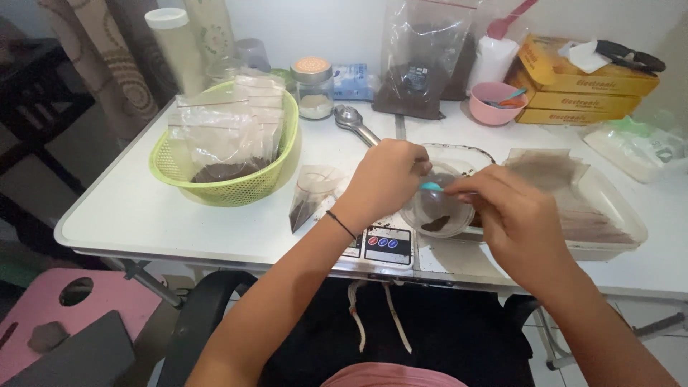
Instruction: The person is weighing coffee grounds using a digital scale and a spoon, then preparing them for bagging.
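Note:
My left hand [383,183] is curled over the near rim of a clear bowl [438,216] that holds a little dark powder. The bowl stands on a small digital scale [381,245]. My right hand [512,215] reaches in from the right and pinches a small teal spoon [431,186] just above the bowl. The fingertips of the two hands almost meet at the spoon. What my left fingers hold is hidden. A small filled plastic bag [309,197] of dark powder lies on the white table [143,215], left of my left hand.
A green basket [215,192] of filled bags stands at left. A clear tray [622,231] with empty bags is on the right. At the back are a big powder bag [419,68], a jar [313,89], a metal scoop [355,120], a pink bowl [493,107] and yellow boxes [573,89].

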